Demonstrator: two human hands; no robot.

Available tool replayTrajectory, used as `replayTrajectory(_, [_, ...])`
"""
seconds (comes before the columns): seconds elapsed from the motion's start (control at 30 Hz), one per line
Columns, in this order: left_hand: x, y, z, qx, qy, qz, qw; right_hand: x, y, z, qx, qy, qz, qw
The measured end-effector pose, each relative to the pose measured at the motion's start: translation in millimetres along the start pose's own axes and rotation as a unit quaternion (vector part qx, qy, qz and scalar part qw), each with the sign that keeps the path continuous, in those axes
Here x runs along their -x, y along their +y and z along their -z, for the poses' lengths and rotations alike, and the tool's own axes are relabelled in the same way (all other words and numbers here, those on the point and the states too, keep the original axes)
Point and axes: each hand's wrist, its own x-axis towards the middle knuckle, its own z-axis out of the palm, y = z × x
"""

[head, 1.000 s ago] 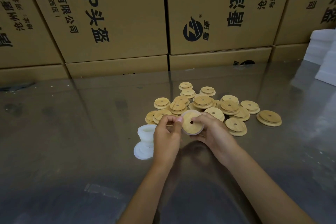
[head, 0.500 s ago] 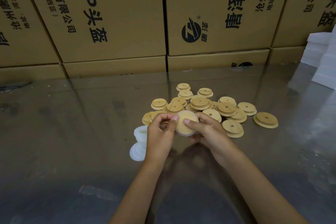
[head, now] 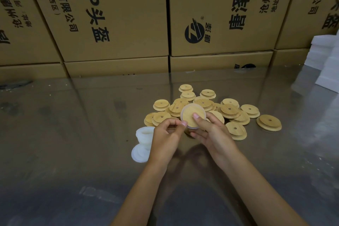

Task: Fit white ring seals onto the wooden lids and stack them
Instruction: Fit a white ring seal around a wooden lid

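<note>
I see the wooden lid (head: pixel 190 115) held up above the table (head: pixel 73 134), tilted toward me, with a pale ring seal (head: pixel 183 113) around its rim. How far the seal is seated I cannot tell, because the lower edge of the lid is hidden behind the fingers. The right hand (head: pixel 214 135) grips the lid from below and from the right, with the thumb pressed flat on the wooden face. The left hand (head: pixel 167 137) pinches the left edge of the lid, at the seal, between thumb and forefinger. Just behind the hands lies the pile of loose lids (head: pixel 229 112); some overlap, and the nearest ones are partly covered by the hands. At the left of the left hand stands a stack of white seals (head: pixel 144 135), its right side hidden by that hand, and 1 more seal (head: pixel 138 154) lies flat beside it. The near and the left part of the table are open metal surface. At the far edge stands a wall of cardboard boxes (head: pixel 119 24), and white foam blocks (head: pixel 326 60) are cut off at the right border.
</note>
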Motion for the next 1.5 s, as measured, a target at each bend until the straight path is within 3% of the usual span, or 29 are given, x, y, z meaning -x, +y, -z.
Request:
replayTrajectory(0.3, [-1,2,1,0.017,0.033,-0.022,0.999,-5,1,2,0.011,-0.014,-0.061,0.998])
replayTrajectory(0.47, [-3,0,1,0.039,0.043,-0.04,0.998,-2,2,0,0.031,-0.026,-0.04,0.998])
replayTrajectory(0.77, [-3,1,7,0.093,-0.026,0.049,0.994,2,2,-1,0.037,-0.027,-0.003,0.999])
replayTrajectory(1.17, [-1,2,8,0.089,-0.012,0.066,0.994,-3,4,4,0.014,-0.031,-0.016,0.999])
replayTrajectory(1.27, [-1,2,6,0.072,0.017,0.039,0.996,-3,4,3,0.042,-0.024,-0.026,0.999])
replayTrajectory(1.5, [1,4,4,-0.053,0.04,-0.14,0.988,-1,3,1,0.079,-0.005,-0.005,0.997])
